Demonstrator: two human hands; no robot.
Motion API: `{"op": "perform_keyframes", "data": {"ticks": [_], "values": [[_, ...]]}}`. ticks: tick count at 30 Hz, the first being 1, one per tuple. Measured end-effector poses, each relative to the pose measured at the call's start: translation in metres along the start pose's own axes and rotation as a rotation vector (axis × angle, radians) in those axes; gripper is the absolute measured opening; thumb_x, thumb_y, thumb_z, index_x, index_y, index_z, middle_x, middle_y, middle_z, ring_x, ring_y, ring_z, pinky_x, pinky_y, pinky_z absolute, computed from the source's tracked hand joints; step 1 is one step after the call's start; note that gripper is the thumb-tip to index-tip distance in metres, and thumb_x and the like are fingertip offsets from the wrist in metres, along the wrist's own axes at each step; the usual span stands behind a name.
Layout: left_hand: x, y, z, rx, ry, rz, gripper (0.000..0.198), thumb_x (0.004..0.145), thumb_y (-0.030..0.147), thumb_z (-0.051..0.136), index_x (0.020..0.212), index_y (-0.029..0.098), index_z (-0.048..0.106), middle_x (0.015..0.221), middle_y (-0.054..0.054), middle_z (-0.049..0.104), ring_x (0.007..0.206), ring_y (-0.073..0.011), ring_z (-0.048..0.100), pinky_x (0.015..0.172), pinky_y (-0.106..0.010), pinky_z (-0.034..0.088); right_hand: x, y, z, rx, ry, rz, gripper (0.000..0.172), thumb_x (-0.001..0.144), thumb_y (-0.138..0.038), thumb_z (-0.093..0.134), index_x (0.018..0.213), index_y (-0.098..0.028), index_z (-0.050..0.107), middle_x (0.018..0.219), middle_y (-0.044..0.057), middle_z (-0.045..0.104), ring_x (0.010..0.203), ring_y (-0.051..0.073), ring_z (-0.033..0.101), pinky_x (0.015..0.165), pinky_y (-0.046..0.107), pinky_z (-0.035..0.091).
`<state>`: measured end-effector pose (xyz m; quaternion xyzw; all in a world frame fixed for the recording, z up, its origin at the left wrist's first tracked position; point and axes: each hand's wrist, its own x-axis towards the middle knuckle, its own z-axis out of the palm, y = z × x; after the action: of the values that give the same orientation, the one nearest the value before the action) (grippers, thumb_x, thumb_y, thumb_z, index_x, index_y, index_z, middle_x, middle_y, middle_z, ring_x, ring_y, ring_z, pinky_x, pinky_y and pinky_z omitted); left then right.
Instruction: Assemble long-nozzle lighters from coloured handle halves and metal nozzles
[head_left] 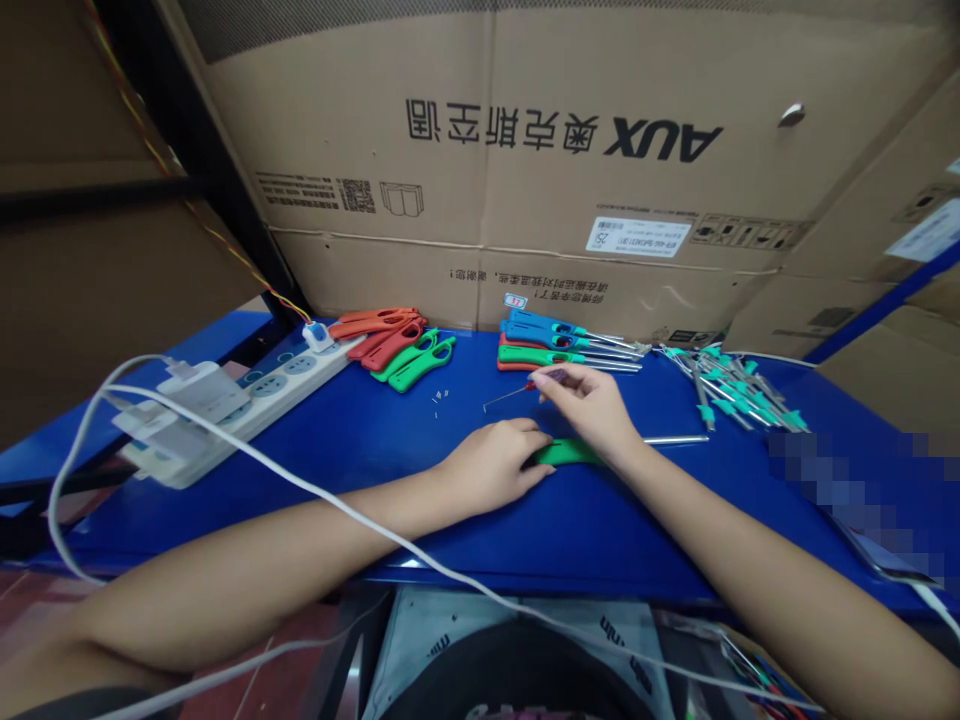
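My left hand [491,465] rests on the blue table with its fingers closed around the handle end of a green long-necked lighter [571,453]. The lighter lies flat, its metal tube pointing right under my right wrist. Between the thumb and fingers of my right hand [589,405] is a thin screwdriver [514,394] with a dark red handle. Its shaft slants down to the left, and a tiny metal piece shows at the tip. Left of that tip, several tiny metal pieces [440,397] lie loose on the table.
Orange, red and green handle shells [390,335] lie at the back left. Stacked lighters [551,345] sit behind my hands, with metal tubes with teal parts [739,388] to the right. A power strip [247,405] stands left; a white cable [337,502] crosses my left forearm. Cardboard [525,180] walls the back.
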<state>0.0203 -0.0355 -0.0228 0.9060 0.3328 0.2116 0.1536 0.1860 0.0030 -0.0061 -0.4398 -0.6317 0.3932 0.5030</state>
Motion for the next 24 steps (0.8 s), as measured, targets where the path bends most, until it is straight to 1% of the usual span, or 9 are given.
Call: {"op": "perform_keyframes", "data": {"ticks": [2,4,7,11,14,16,19,22,24], "values": [[0.001,-0.004,0.001,-0.049,0.041,-0.034,0.025,0.089,0.028,0.067,0.111,0.016,0.071,0.104,-0.008,0.072,0.088,-0.0199,0.068,0.08,-0.029,0.054,0.003,-0.004,-0.007,0.111,0.115,-0.019,0.033,0.078,-0.049,0.073,0.079,-0.016,0.069,0.066,-0.001,0.064,0.047,0.007,0.046,0.045,0.022,0.036],[0.003,-0.007,0.003,-0.106,0.089,-0.086,0.028,0.086,0.028,0.07,0.112,0.017,0.072,0.101,-0.007,0.073,0.076,-0.0163,0.066,0.073,-0.027,0.053,0.007,-0.007,-0.015,0.201,0.198,-0.039,0.038,0.079,-0.054,0.072,0.079,-0.017,0.066,0.061,-0.003,0.059,0.041,0.004,0.037,0.04,0.021,0.027],[0.006,-0.012,0.004,-0.232,0.169,-0.19,0.034,0.081,0.032,0.076,0.111,0.016,0.073,0.094,-0.006,0.074,0.065,-0.0136,0.062,0.068,-0.027,0.051,0.013,-0.008,-0.027,0.273,0.257,-0.068,0.04,0.079,-0.057,0.071,0.081,-0.018,0.064,0.057,-0.004,0.056,0.039,0.004,0.037,0.038,0.02,0.024],[0.01,-0.015,0.002,-0.483,0.322,-0.328,0.044,0.076,0.043,0.078,0.112,0.017,0.073,0.096,-0.006,0.077,0.066,-0.014,0.062,0.067,-0.027,0.052,0.015,-0.009,-0.033,0.344,0.254,-0.02,0.039,0.078,-0.056,0.071,0.076,-0.019,0.06,0.052,-0.006,0.05,0.038,0.004,0.036,0.037,0.019,0.022],[0.013,-0.014,-0.002,-0.639,0.403,-0.361,0.044,0.076,0.047,0.078,0.108,0.017,0.075,0.099,-0.008,0.077,0.071,-0.0151,0.064,0.065,-0.026,0.052,0.014,-0.009,-0.032,0.37,0.224,0.016,0.038,0.077,-0.055,0.072,0.075,-0.019,0.059,0.05,-0.007,0.049,0.037,0.004,0.035,0.037,0.019,0.021],[0.013,-0.014,-0.004,-0.692,0.426,-0.365,0.041,0.076,0.047,0.078,0.103,0.016,0.076,0.095,-0.008,0.077,0.07,-0.015,0.064,0.061,-0.025,0.051,0.013,-0.009,-0.03,0.374,0.199,0.029,0.039,0.077,-0.056,0.072,0.075,-0.019,0.059,0.05,-0.007,0.049,0.037,0.004,0.035,0.037,0.019,0.021],[0.013,-0.013,-0.006,-0.709,0.428,-0.388,0.034,0.077,0.045,0.076,0.093,0.016,0.078,0.082,-0.006,0.076,0.059,-0.0122,0.06,0.052,-0.022,0.047,0.011,-0.009,-0.028,0.372,0.163,0.044,0.039,0.078,-0.055,0.071,0.075,-0.019,0.059,0.05,-0.006,0.049,0.037,0.004,0.036,0.037,0.02,0.021],[0.012,-0.012,-0.007,-0.694,0.415,-0.403,0.031,0.078,0.046,0.074,0.086,0.015,0.078,0.07,-0.003,0.073,0.05,-0.0099,0.055,0.046,-0.021,0.043,0.011,-0.01,-0.028,0.356,0.16,0.056,0.037,0.079,-0.055,0.07,0.076,-0.019,0.059,0.051,-0.006,0.049,0.038,0.005,0.035,0.038,0.021,0.021],[0.012,-0.012,-0.007,-0.675,0.421,-0.397,0.031,0.079,0.045,0.074,0.086,0.016,0.079,0.066,-0.002,0.072,0.048,-0.0097,0.054,0.045,-0.021,0.042,0.011,-0.01,-0.028,0.338,0.168,0.06,0.037,0.079,-0.055,0.069,0.076,-0.02,0.058,0.051,-0.006,0.049,0.038,0.005,0.035,0.038,0.021,0.022]]}}
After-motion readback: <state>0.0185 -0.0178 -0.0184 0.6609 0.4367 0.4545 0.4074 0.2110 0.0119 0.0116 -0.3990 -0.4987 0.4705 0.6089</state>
